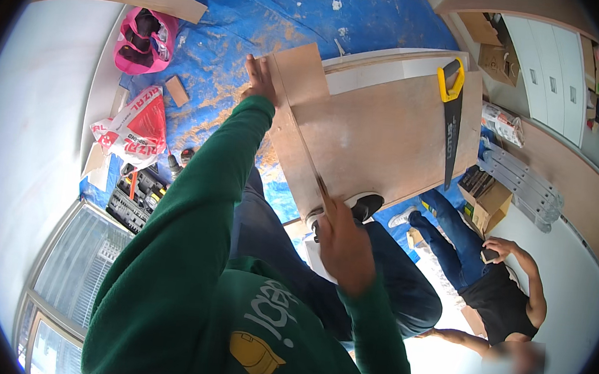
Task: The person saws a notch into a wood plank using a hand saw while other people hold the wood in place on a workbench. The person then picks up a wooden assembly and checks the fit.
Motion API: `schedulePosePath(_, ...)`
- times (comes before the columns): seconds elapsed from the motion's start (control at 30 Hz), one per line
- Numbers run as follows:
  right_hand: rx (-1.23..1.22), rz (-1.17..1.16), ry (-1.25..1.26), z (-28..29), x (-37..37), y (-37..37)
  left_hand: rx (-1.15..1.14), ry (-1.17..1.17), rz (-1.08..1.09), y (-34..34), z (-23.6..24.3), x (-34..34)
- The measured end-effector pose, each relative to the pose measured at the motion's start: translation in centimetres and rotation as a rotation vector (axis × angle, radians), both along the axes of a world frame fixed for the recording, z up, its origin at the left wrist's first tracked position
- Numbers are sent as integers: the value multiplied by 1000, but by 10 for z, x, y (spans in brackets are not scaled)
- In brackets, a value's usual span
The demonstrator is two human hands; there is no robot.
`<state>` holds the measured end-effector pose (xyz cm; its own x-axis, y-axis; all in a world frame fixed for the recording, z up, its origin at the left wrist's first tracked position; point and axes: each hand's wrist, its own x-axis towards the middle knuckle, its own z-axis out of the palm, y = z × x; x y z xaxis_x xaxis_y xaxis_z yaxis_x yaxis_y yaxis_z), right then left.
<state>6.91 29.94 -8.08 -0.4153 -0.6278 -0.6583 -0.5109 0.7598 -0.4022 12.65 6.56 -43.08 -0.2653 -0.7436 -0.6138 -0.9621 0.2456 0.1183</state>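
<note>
My left hand (260, 82) lies on the far left corner of a large brown wood board (381, 134), its fingers stretched out next to a smaller flat wood piece (304, 69). My right hand (345, 245) is closed around a narrow tool (323, 187) at the board's near edge; seen almost edge-on, its kind is unclear. A thin dark line runs along the board from this tool toward my left hand. Beside my right hand, my black shoe (367, 206) rests on the board. A handsaw (452, 107) with a yellow handle lies at the board's right side.
Blue sheeting (225, 12) with sawdust covers the floor. On the left are a pink bag (146, 43), a red and white bag (139, 129) and a tool case (135, 199). To the right, a person (499, 290) sits near a cardboard box (488, 202) and a folded ladder (525, 180).
</note>
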Motion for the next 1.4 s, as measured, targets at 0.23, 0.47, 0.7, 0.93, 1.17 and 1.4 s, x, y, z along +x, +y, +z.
schedulePosePath(0.23,34,-71,-62,84,3,37,100,-12,12,6,9,7)
schedulePosePath(0.47,-97,-13,-67,-26,-6,-7,-69,-61,-84,40,-17,9)
schedulePosePath(0.7,17,-26,-99,113,-2,29,106,-27,-4,1,-8,21)
schedulePosePath(0.93,-82,-19,9,-61,-16,-19,150,-39,-150,32,15,-27)
schedulePosePath(1.17,49,-66,-82,127,0,46,77,-39,20,5,0,5)
schedulePosePath(1.4,-179,4,32,-72,-22,-11,112,40,-44,-1,35,-33)
